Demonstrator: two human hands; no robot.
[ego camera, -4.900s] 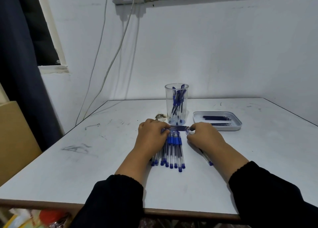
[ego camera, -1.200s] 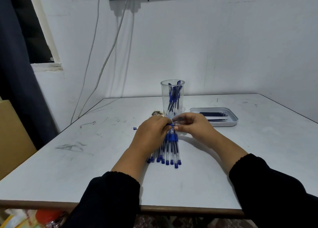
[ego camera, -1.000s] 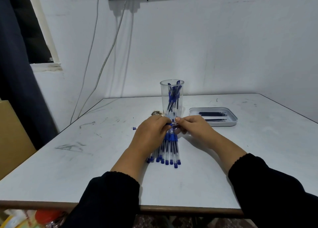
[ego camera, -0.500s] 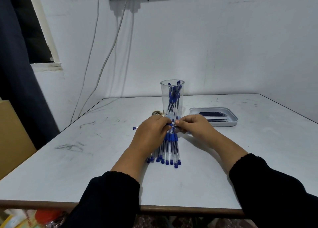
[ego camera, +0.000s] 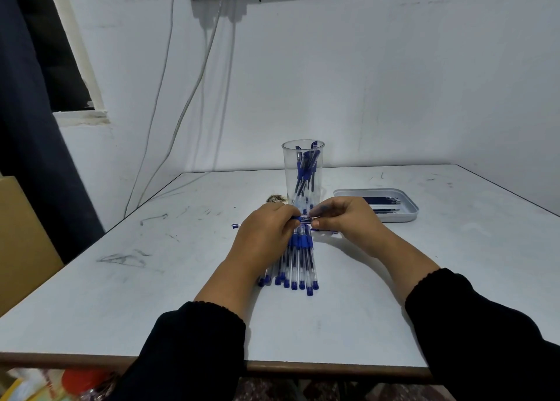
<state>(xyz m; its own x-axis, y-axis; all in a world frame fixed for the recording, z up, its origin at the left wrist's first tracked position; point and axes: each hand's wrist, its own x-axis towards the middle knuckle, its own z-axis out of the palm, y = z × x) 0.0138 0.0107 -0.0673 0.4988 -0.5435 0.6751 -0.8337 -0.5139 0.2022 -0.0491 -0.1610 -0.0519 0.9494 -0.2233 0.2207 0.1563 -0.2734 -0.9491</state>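
Seemingly midway: pinched clear blue-tipped pen (ego camera: 305,218) in curled fingers of left hand (ego camera: 266,240) and right hand (ego camera: 348,218); partly filled clear plastic cup (ego camera: 288,182), left blue-capped pens (ego camera: 298,264) loose

Head view, forward-down, close over table (ego camera: 91,309)

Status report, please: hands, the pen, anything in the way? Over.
Hands: left hand and right hand both pinch one pen, held crosswise. Beneath it, row of pens on table. Behind, clear cup close to the hands.
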